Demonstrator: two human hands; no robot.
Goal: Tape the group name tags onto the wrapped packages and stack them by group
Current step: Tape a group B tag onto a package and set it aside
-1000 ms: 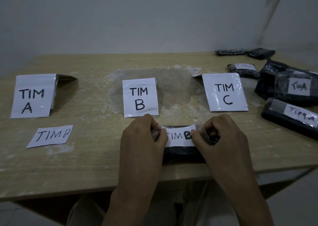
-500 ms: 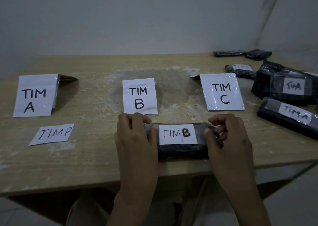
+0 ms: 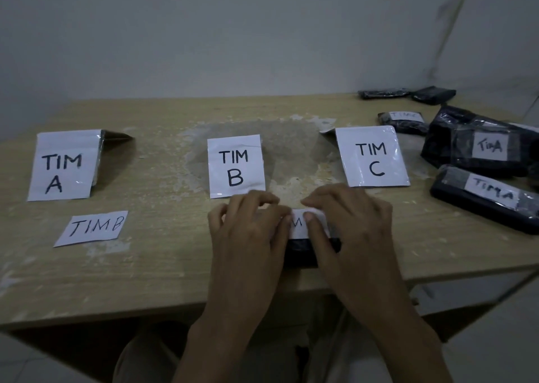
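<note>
- hands meet over a black wrapped package [image 3: 300,252] lying just in front of the tim b sign [image 3: 235,165] on the wooden table [image 3: 163,271].
- left hand [image 3: 248,236] lies flat, fingers pressed down on the package's left part.
- right hand [image 3: 347,228] lies flat too, its thumb on the white name tag [image 3: 298,223] atop the package; only an "m" shows.
- a loose "timb" tag [image 3: 92,228] lies left of the package, in front of the tim a sign [image 3: 64,165].
- right of the tim c sign [image 3: 372,155], tagged packages [image 3: 478,152] sit piled.
</note>
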